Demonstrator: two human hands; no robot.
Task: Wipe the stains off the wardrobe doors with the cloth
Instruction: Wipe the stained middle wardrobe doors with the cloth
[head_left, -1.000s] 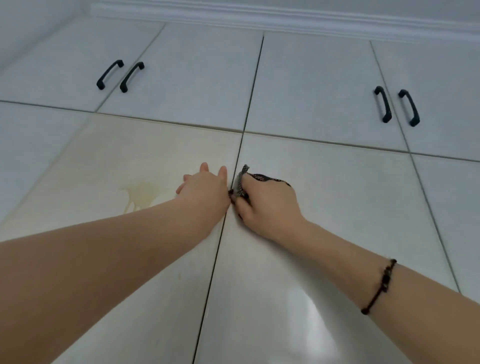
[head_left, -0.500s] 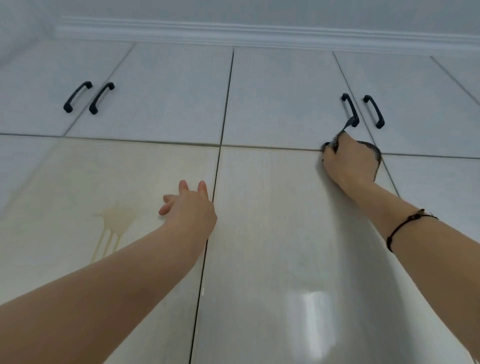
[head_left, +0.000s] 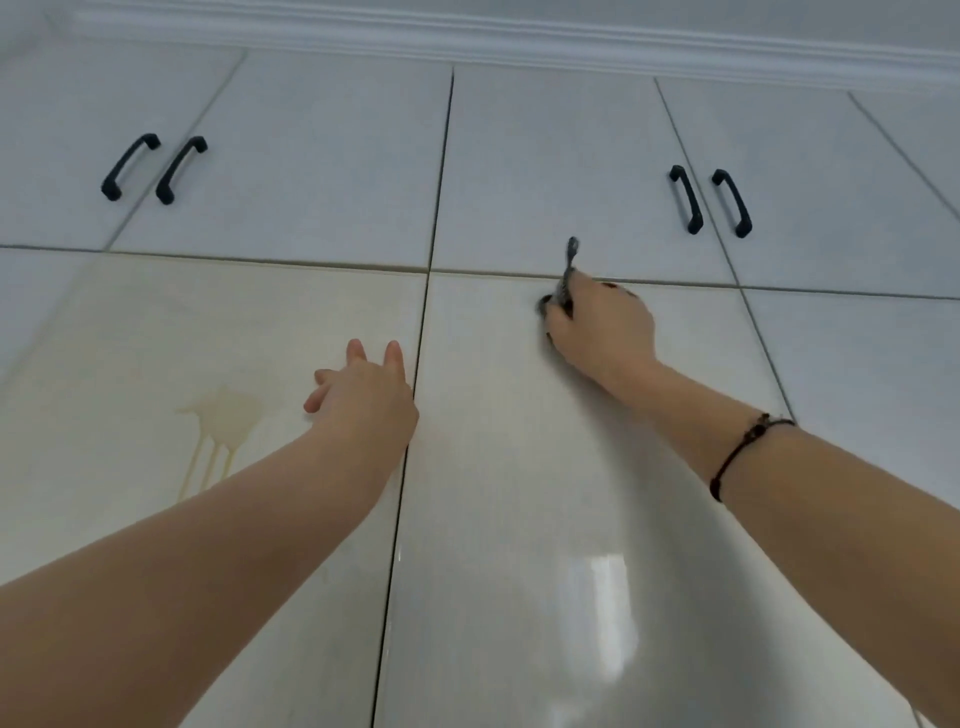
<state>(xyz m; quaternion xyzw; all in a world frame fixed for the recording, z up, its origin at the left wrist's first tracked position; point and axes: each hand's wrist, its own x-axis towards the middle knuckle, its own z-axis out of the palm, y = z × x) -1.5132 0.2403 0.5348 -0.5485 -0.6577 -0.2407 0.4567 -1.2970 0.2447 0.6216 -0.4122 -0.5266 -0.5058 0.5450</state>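
Reaches up with both bare arms toward the wardrobe doors. Holds the left hand (head_left: 363, 389) at the right edge of the lower left door (head_left: 156, 322), just beside the vertical seam, fingers straight and a little spread, gripping nothing; cannot tell whether the palm truly touches the panel. Curls the right hand (head_left: 605, 327) round a dark cloth (head_left: 562, 293), bunched under the fingers and pressed to the top of the lower right door (head_left: 519, 519), just under the horizontal seam. Leaves a thin tail of that cloth sticking up across the seam onto the upper door above. Wears one dark cord bracelet (head_left: 740, 452) on the right wrist.

Counting up: two hands, well apart; one cloth; one yellowish stain (head_left: 223, 415) on the lower left door, left of the left hand, with several thin drips running down from it. Four black handles on the upper doors, set in two pairs: left pair (head_left: 156, 169) and right pair (head_left: 709, 202), one handle on each side of a door seam. One white moulding (head_left: 519, 39) along the top.
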